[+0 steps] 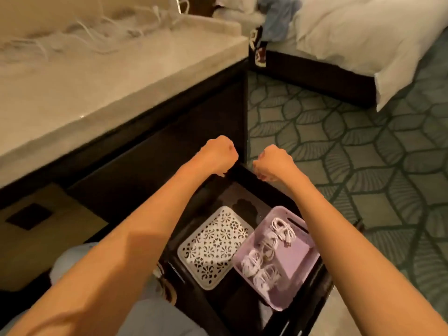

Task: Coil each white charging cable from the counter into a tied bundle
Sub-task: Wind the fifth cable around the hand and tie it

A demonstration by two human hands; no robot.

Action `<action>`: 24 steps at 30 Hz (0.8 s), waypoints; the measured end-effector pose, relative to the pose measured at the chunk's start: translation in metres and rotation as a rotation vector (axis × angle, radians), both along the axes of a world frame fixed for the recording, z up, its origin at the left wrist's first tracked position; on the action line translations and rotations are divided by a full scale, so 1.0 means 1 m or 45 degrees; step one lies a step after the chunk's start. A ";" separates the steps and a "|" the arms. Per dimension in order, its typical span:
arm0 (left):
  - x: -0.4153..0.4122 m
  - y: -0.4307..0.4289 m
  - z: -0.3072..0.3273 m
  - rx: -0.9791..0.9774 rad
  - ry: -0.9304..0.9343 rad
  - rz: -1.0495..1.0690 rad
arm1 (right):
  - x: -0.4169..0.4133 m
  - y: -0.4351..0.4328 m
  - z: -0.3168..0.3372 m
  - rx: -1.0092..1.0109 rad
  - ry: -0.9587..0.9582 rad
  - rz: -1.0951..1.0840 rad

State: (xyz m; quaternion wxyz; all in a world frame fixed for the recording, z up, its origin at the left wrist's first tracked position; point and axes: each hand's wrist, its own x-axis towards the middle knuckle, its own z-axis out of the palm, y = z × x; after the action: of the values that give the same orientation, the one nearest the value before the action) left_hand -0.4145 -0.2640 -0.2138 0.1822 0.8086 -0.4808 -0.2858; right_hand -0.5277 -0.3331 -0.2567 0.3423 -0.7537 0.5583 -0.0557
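Several tied bundles (268,253) already lie in the lilac basket (297,267) nearest the person; the white patterned tray (213,246) beside it holds nothing. Just beyond, both hands are clenched with nothing visible in them, left hand (218,154) and right hand (275,161) over the far edge of the dark stand (244,172). Seemingly between cables: next comes a reach up to the loose white cables (80,37) on the counter (97,76).

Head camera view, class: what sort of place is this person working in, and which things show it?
Probably a hotel room: a bed with white bedding, patterned green carpet, and a marble-topped counter beside them.
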 end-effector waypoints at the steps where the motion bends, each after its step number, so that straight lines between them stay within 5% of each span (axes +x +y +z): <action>1: 0.007 0.007 0.020 -0.032 -0.025 0.011 | 0.009 0.002 0.021 -0.038 -0.024 0.023; 9: 0.082 0.093 0.138 -0.315 -0.325 0.328 | 0.114 0.067 0.160 -0.264 -0.409 0.334; 17: 0.180 0.201 0.173 -0.167 -0.823 0.747 | 0.220 0.147 0.211 -0.211 -0.489 0.699; 24: 0.230 0.274 0.177 0.240 -0.426 0.859 | 0.291 0.204 0.210 0.151 -0.425 0.943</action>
State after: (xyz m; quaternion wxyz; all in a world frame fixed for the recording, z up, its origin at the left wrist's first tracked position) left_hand -0.1841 0.0101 -0.0367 0.1098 0.9700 -0.1825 -0.1169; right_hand -0.2369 -0.1286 -0.0470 0.4679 -0.8632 0.1885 -0.0179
